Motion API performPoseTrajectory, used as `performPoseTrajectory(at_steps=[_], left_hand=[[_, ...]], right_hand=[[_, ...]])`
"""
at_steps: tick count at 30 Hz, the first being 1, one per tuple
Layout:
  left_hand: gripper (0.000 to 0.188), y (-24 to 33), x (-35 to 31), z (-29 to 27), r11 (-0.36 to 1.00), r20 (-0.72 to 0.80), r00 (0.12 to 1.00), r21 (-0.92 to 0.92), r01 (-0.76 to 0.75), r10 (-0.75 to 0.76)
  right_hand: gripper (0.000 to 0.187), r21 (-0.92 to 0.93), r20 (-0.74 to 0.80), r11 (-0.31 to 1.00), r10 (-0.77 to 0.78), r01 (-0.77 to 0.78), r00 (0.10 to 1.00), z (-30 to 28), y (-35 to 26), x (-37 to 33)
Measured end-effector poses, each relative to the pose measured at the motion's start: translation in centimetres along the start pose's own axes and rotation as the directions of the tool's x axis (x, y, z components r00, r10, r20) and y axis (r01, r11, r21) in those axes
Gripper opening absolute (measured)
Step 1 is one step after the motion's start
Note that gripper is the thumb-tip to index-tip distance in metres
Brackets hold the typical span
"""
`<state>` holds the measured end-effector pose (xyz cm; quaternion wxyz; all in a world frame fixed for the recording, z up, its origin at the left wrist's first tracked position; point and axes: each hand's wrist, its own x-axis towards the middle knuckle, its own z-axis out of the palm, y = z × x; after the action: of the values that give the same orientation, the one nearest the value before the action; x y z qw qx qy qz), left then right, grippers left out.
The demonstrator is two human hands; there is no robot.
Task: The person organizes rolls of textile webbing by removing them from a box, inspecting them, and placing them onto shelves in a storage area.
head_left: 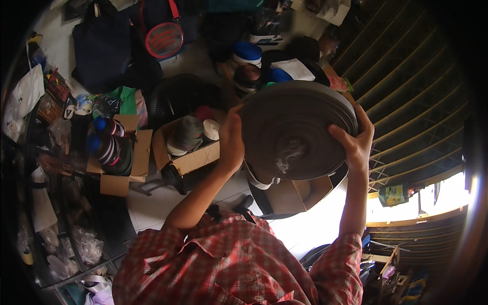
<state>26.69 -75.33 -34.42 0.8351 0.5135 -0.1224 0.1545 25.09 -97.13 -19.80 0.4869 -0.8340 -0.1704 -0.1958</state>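
A large, dark roll of flat webbing or strap is held up in front of me, its wound round face turned toward my chest. Its edge shows on the far right side, and a small pale tangle of wrap or thread sits near its centre. My left hand presses against the roll's left side, fingers mostly hidden behind it. Around the right rim my right hand grips, with the thumb lying on the face. Below the roll is an opened cardboard box.
Cardboard boxes with rolls stand to the left: one holds grey and white rolls, another striped ones. More rolls are piled beyond. A slatted metal shutter lines the right side. Dark bags hang at the far left.
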Motion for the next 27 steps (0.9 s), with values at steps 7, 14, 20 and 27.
performPoseTrajectory(at_steps=[7,14,20,27], left_hand=[[0.066,-0.5,-0.2,-0.2,0.948,-0.330,0.935,-0.319,0.016,-0.127],[0.089,0.3,0.2,0.3,0.977,-0.561,0.803,-0.167,0.130,-0.203],[0.090,1.4,2.1,-1.5,0.995,-0.786,0.615,-0.101,-0.023,-0.065],[0.037,4.0,2.3,-3.8,0.918,-0.823,0.407,0.346,-0.192,0.396]], right_hand=[[0.044,0.428,-0.250,0.902,0.063,0.052,0.966,4.0,2.6,0.5],[0.046,0.767,-0.292,0.639,0.268,0.057,0.918,8.9,5.0,1.8],[0.063,0.853,-0.029,0.509,0.264,-0.114,0.964,11.7,8.8,1.9],[0.062,0.793,0.407,0.472,0.060,-0.385,0.911,13.7,12.6,5.1]])
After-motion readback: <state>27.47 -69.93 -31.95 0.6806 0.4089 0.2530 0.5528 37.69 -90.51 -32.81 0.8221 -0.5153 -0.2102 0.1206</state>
